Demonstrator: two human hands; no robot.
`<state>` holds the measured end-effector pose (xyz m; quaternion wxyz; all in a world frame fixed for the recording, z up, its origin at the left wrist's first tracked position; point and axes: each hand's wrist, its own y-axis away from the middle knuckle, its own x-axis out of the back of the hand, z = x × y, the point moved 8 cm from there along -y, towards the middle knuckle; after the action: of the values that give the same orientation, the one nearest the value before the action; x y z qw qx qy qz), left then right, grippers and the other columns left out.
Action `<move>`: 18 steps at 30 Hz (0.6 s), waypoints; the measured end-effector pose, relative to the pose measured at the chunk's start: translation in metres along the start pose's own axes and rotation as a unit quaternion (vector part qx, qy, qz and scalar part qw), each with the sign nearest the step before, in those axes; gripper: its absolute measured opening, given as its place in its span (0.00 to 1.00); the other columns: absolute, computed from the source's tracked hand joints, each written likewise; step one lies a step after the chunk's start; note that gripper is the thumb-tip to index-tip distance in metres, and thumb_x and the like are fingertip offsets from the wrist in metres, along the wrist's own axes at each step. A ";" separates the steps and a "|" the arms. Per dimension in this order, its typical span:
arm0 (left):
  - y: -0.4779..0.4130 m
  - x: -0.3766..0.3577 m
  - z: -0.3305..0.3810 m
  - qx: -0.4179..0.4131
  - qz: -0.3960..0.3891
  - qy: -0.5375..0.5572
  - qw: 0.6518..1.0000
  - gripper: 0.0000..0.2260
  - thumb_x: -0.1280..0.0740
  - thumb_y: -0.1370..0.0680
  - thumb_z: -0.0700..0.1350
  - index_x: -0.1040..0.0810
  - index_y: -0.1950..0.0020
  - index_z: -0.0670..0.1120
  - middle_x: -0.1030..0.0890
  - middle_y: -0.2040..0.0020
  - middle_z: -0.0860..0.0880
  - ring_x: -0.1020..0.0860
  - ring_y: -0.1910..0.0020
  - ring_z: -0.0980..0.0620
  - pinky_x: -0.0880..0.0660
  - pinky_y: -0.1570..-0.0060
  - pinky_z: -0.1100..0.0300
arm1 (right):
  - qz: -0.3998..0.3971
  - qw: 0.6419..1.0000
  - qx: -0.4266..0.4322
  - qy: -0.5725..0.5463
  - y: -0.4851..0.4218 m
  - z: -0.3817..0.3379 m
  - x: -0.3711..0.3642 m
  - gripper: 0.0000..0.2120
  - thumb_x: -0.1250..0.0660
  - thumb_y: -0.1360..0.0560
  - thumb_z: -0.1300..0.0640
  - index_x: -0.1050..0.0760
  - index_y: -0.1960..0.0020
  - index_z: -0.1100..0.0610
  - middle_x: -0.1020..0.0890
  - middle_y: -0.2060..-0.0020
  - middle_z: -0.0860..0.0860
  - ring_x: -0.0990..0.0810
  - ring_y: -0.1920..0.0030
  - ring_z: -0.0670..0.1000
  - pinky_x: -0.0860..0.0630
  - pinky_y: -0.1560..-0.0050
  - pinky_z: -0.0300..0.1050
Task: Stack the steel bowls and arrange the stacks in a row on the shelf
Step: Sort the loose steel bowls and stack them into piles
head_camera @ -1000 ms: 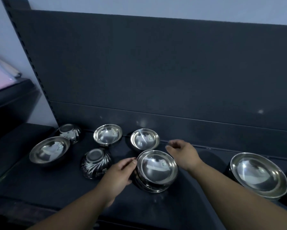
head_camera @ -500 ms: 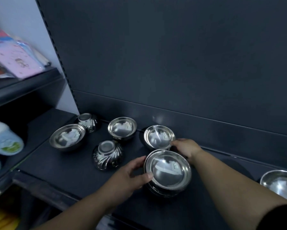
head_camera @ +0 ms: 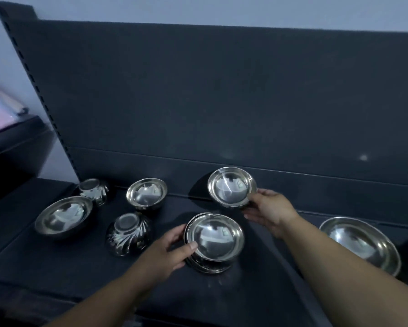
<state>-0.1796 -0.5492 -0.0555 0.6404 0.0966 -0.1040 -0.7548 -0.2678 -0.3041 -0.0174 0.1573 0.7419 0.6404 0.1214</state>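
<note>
Right hand (head_camera: pixel 270 212) reaches forward from lower right, arm extended, fingers wrapped on the right edge of a small bowl (head_camera: pixel 231 186); grip clenched on it, bowl tilted toward the camera and raised near the back panel (head_camera: pixel 222 102), rim left of the palm. Left hand (head_camera: pixel 168 250) comes in from lower left, thumb over the rim and fingers along the left side of the stack of bowls (head_camera: pixel 213 241); grip grasping the stack, which sits on the shelf (head_camera: pixel 57 267) just right of the hand, below the lifted bowl. Left of the stack: an upside-down patterned bowl (head_camera: pixel 127 233), an upright bowl (head_camera: pixel 147 193) behind it, a wide bowl (head_camera: pixel 64 217) far left, another upside-down bowl (head_camera: pixel 93 190) at the back corner. Large bowl (head_camera: pixel 361 244) far right, well apart.
</note>
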 end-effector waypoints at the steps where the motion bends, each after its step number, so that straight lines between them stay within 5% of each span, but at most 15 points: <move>1: 0.000 0.000 0.001 -0.004 -0.004 -0.005 1.000 0.40 0.25 0.41 0.58 0.30 0.29 0.55 0.27 0.31 0.52 0.24 0.37 0.55 0.23 0.44 0.57 | 0.005 1.000 0.008 -0.005 0.008 -0.004 0.004 0.10 0.34 0.22 0.62 0.24 0.41 0.60 0.16 0.48 0.62 0.16 0.58 0.57 0.19 0.61 0.46; 4: 0.000 -0.003 0.005 -0.012 -0.032 -0.002 0.999 0.41 0.24 0.38 0.60 0.32 0.28 0.54 0.28 0.31 0.54 0.25 0.36 0.55 0.24 0.41 0.57 | 0.010 0.999 0.027 -0.021 0.033 -0.014 0.012 0.13 0.35 0.21 0.61 0.25 0.38 0.63 0.16 0.52 0.61 0.16 0.62 0.55 0.19 0.66 0.43; 8: -0.004 -0.006 0.005 -0.012 -0.048 0.001 0.999 0.28 0.30 0.26 0.50 0.33 0.27 0.53 0.27 0.32 0.54 0.25 0.37 0.56 0.25 0.43 0.59 | 0.005 1.000 0.021 -0.015 0.069 -0.011 0.015 0.13 0.36 0.22 0.62 0.25 0.39 0.65 0.17 0.58 0.61 0.17 0.66 0.55 0.21 0.68 0.41; 12: -0.005 -0.005 0.003 0.006 -0.056 0.016 0.998 0.23 0.33 0.23 0.50 0.33 0.28 0.54 0.22 0.35 0.50 0.23 0.38 0.53 0.25 0.44 0.60 | -0.008 0.999 0.003 0.033 0.097 0.004 0.003 0.09 0.34 0.24 0.63 0.22 0.45 0.62 0.16 0.61 0.60 0.17 0.66 0.55 0.22 0.67 0.42; 18: -0.004 -0.004 0.002 0.023 -0.066 0.018 0.997 0.23 0.36 0.21 0.51 0.36 0.26 0.54 0.24 0.33 0.48 0.26 0.35 0.46 0.28 0.35 0.52 | 0.079 0.991 0.030 0.107 0.111 0.023 0.001 0.05 0.31 0.25 0.56 0.19 0.51 0.57 0.14 0.56 0.58 0.14 0.59 0.59 0.17 0.58 0.51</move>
<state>-0.1831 -0.5449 -0.0543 0.5883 0.1310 -0.1030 -0.7913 -0.1577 -0.3197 0.0045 0.0555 0.7774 0.5962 0.1926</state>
